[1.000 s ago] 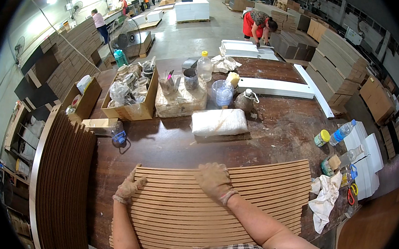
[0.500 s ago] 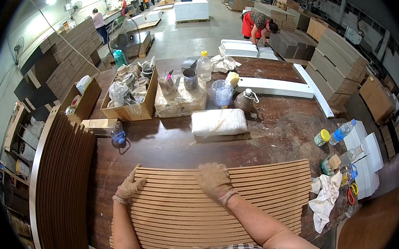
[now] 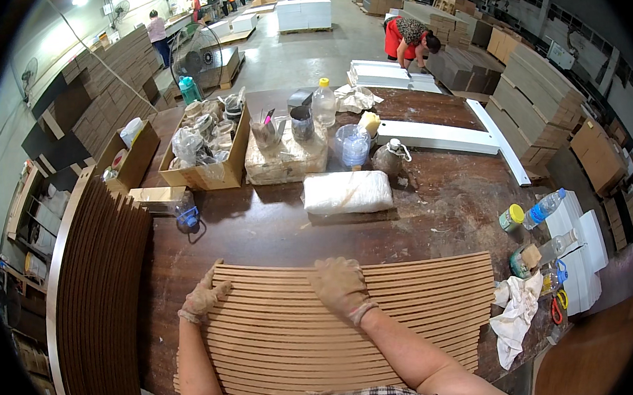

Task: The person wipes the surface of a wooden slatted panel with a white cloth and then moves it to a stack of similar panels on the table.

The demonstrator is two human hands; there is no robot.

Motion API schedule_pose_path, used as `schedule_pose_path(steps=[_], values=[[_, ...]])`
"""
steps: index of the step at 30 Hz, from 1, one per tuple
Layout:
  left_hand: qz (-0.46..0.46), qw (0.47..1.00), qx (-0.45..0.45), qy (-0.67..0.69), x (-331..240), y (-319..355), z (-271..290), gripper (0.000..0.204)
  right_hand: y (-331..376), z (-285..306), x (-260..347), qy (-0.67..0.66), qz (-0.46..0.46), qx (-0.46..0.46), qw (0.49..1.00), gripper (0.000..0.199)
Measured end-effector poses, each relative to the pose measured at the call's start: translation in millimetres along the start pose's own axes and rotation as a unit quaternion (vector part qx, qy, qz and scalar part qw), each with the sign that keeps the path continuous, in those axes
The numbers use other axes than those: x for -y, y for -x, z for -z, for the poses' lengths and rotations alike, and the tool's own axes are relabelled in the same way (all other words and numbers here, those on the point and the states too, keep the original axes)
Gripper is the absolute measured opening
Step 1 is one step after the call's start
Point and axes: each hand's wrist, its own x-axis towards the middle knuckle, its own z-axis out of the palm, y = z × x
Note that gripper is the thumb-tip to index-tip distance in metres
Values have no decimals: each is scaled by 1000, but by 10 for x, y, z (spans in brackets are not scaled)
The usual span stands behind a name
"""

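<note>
A slatted wooden panel [image 3: 421,322], light brown with narrow dark gaps, lies flat on the brown table in front of me. My left hand [image 3: 203,299], in a thin beige glove, grips its far left corner, thumb over the slats and forefinger along the edge. My right hand [image 3: 340,291], gloved alike, lies palm down on the panel near the middle of its far edge. The right fingers are stretched out, and whatever is under the palm is hidden. My right forearm crosses the slats.
A stack of dark slatted panels [image 3: 100,308] stands at the left. Beyond lie a white wrapped bundle [image 3: 348,193], a carton of odds and ends [image 3: 204,180] and a plastic bottle [image 3: 323,105]. At right are a white cloth [image 3: 517,319] and scissors [image 3: 557,307]. A co-worker [image 3: 409,38] bends farther back.
Both hands and the panel stay in practically the same place. The view has shifted very slightly.
</note>
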Motion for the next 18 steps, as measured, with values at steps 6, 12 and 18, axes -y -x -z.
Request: schedule_pose_path(steps=[6, 12, 18], values=[[62, 992, 36, 104, -45, -15, 69, 74, -23, -81, -70, -61, -37, 59, 996, 39], [30, 994, 51, 95, 17, -94, 46, 81, 202, 101, -209, -234, -36, -102, 966, 44], [2, 986, 81, 147, -77, 13, 183, 73, 1254, 812, -2126, -185, -117, -260, 941, 44]])
